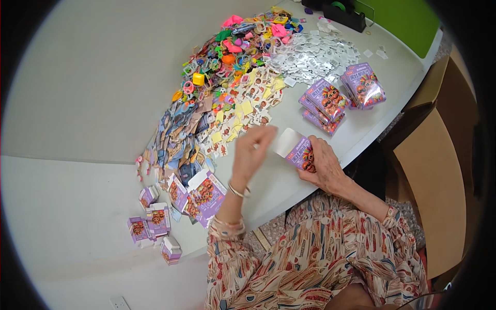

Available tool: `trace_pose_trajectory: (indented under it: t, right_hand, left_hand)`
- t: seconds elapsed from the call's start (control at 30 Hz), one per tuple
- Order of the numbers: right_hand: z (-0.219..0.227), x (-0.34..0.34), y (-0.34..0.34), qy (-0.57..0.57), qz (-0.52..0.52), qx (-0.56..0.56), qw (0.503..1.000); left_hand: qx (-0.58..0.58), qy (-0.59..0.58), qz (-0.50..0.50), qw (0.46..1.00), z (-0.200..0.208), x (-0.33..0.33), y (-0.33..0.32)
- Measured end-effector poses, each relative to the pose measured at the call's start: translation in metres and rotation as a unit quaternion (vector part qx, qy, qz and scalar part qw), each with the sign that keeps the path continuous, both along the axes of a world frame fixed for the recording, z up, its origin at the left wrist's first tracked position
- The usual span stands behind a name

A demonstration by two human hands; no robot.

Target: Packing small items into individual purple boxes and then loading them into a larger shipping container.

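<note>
My right hand [329, 168] is wrapped round a small purple cardboard box [301, 151] with cartoon figures printed on it. The box's white top flap [285, 141] stands open toward my left hand [252, 156]. That hand is raised beside the box, apart from it, its fingers drawn together and slightly blurred; anything between them is too small to make out. Nearest to it lies a pile of small picture cards and yellow paper pieces [243, 109]. Several packed purple boxes are stacked beyond my right hand, in a nearer stack [326, 101] and a farther stack [364, 85].
A heap of colourful small toys [237, 46] covers the far left, beside clear-and-white packets [315, 57]. Folded paper strips [178, 137] lie nearer. Open purple boxes [206, 195] sit at the left. A tape dispenser [343, 14] stands far back; a large carton [431, 175] is right.
</note>
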State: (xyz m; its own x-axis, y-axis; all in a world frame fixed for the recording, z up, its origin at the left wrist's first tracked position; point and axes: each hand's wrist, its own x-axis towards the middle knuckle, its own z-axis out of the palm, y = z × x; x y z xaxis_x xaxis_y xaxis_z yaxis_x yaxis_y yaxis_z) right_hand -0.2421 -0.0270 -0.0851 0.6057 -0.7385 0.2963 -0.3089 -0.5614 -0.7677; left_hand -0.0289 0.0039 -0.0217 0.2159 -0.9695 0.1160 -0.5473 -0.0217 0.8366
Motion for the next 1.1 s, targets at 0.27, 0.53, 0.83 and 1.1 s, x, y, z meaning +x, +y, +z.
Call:
trace_pose_trajectory:
  t: [0.27, 0.53, 0.83, 1.1]
  right_hand:
    - [-0.003, 0.01, 0.002, -0.059, -0.008, -0.036, 0.998]
    - [-0.005, 0.002, 0.001, -0.051, -0.021, -0.035, 0.998]
    - [0.002, 0.004, 0.0, -0.053, -0.01, -0.034, 0.998]
    - [0.0, 0.001, -0.003, -0.036, -0.023, -0.039, 0.998]
  left_hand:
    - [-0.064, -0.059, 0.179, 0.98, -0.035, 0.154, -0.072]
    - [-0.063, -0.098, 0.04, 0.992, -0.017, 0.053, -0.154]
    - [-0.165, -0.256, 0.111, 0.946, -0.059, 0.092, -0.203]
    - [-0.083, -0.38, 0.253, 0.886, -0.077, 0.122, -0.25]
